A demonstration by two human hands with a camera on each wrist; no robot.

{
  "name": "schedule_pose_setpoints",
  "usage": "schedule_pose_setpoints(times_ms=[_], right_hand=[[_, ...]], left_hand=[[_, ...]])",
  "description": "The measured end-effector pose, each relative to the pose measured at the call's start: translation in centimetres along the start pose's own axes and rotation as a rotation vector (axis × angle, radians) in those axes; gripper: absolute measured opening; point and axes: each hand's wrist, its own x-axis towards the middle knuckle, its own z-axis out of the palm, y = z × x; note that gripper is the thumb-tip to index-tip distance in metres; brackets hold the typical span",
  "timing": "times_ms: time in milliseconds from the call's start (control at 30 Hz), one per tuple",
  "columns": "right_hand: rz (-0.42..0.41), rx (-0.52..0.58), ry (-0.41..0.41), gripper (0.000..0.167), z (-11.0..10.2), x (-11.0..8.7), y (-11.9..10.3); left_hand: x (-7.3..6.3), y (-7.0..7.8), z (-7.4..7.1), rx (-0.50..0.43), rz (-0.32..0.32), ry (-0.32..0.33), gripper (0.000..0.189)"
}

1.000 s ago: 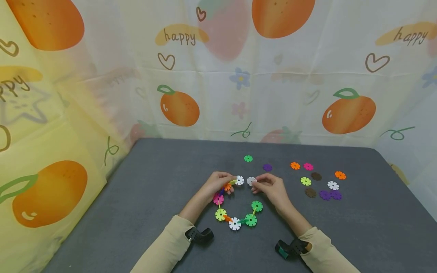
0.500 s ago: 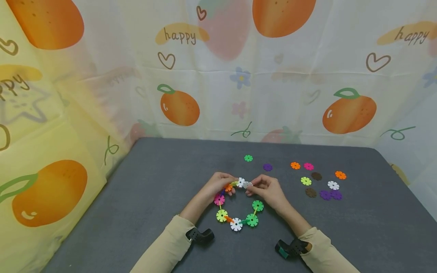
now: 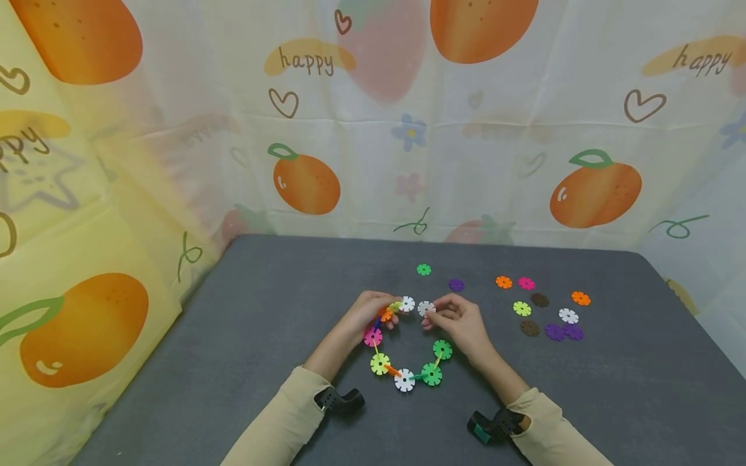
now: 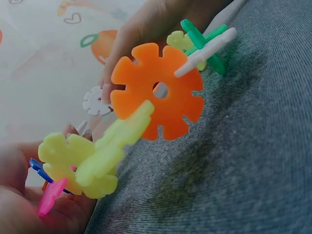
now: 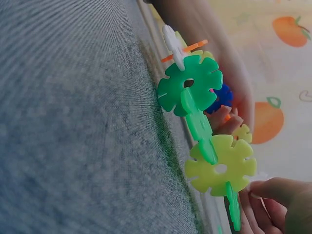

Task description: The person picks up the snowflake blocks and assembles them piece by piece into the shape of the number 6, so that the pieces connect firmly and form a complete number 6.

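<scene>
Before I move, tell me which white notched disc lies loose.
The white notched disc just beyond the purple pair; the other white ones are in the chain or right hand.

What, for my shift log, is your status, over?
Left hand grips disc chain. Right hand pinches white disc, apart from chain's white end disc. Nothing visible between discs.

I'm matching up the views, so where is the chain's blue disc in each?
Head: the blue disc is below centre, small and partly hidden, beside the left grip.
Left wrist: the blue disc is at lower left, nearly edge-on.
Right wrist: the blue disc is right of centre, partly behind a green disc.
Shared landmark: the left grip, next to it in all three.
</scene>
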Motion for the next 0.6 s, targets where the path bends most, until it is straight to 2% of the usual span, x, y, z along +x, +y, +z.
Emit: schedule_pose_setpoints(times_ms=[300,467,600], right_hand=[[-0.081,-0.005,-0.073,0.02,0.01,-0.11,0.21],[-0.123,-0.027,-0.087,0.018,0.15,-0.22,0.09],[-0.145,-0.057,-0.108,0.017,0.67,-0.27,-0.19]], left_hand=[[-0.03,-0.08,0.23,0.022,0.003,-0.035,0.035],[-0.13,-0.15,0.58,0.034,0.015,-0.023,0.032],[-0.2,-0.16,0.94,0.061,0.01,-0.049,0.031]])
